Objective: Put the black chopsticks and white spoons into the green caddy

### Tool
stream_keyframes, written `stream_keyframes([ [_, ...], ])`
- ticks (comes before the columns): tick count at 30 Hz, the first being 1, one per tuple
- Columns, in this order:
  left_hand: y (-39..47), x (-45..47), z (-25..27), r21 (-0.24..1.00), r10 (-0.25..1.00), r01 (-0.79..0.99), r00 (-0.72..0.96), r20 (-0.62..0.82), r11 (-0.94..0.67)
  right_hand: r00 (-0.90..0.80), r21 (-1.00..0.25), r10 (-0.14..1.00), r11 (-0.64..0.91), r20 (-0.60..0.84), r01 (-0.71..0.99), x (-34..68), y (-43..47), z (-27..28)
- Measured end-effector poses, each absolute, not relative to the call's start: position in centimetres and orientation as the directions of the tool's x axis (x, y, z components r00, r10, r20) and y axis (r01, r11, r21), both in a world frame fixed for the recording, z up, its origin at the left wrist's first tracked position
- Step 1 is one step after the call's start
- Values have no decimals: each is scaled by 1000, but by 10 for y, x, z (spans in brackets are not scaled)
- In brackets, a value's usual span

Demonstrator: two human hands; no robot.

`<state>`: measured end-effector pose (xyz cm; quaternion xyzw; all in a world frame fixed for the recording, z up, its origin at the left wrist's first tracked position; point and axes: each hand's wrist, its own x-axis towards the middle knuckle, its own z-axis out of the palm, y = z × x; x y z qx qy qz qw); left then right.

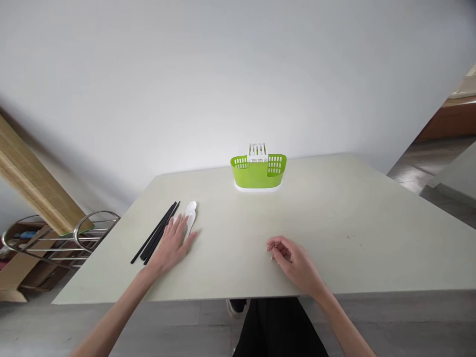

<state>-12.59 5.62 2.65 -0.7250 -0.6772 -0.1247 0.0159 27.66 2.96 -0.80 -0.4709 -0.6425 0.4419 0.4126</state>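
On the left of the table, my left hand (174,247) reaches over white spoons (191,216) with its fingers spread. It partly hides their handles, and I cannot tell whether it touches them. A bundle of black chopsticks (158,235) lies slanting just to the left of that hand, partly covered by it. Near the front edge rests my right hand (293,260), its fingers curled in toward the thumb, with nothing visible in them. Farther back, close to the wall, stands a green utensil basket (255,176) with a white base and a white slatted piece on its rim.
The pale table (230,233) backs onto a plain white wall (223,84). Left of it on the floor are a metal rack (70,250), a cardboard box (15,277) and a leaning tan panel (37,183). Small dark marks show on the tabletop at right.
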Motion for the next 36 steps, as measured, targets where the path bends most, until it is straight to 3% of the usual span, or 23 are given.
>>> stream_keyframes([
  [14, 78, -17, -5, 159, 943, 955, 201, 265, -249, -197, -962, 973, 161, 118, 219, 276, 33, -7],
  [20, 84, 81, -10, 193, 923, 923, 277, 268, -333, 48, -895, 958, 246, 283, 372, 301, 56, -15],
  [24, 78, 142, -9, 221, 928, 917, 276, 252, -333, 164, -867, 943, 187, 291, 462, 332, 76, -25],
  [30, 70, 206, -16, 296, 919, 887, 274, 284, -356, 257, -861, 934, 89, 246, 501, 363, 89, -30],
  [36, 63, 227, -13, 356, 910, 860, 252, 330, -367, 226, -832, 939, 98, 258, 546, 373, 86, -33],
])
